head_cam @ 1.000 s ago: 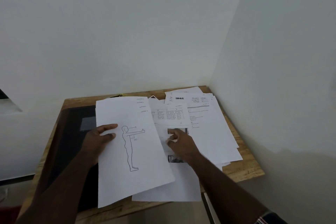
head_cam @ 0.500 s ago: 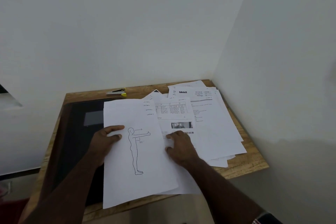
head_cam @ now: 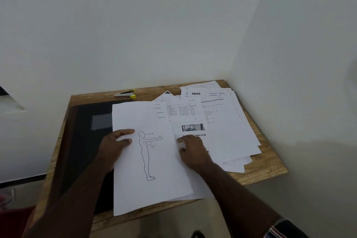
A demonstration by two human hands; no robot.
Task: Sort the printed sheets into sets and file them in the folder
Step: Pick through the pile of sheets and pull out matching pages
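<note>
While your left hand grips the left edge of the figure sheet — thumb on top, fingers curled under the paper — your right hand rests on the photo sheet just beside it, fingers bent with the tips pressing down on the page, pinching nothing that can be seen.

The figure sheet shows an outline of a standing body with one arm held out and a "90" mark; its near end hangs past the front edge of the table. Its left part lies over the black folder, which sits flat on the left half of the table.

More sheets lie under and to the right of it: a table sheet with a printed grid, and behind that a loose fan of pages, the blinkit sheet uppermost at the far right corner. The pile spreads out toward the right wall — edges uneven, not squared.

A stapler, grey with yellow ends, lies at the back edge near the wall, well apart from both hands.
</note>
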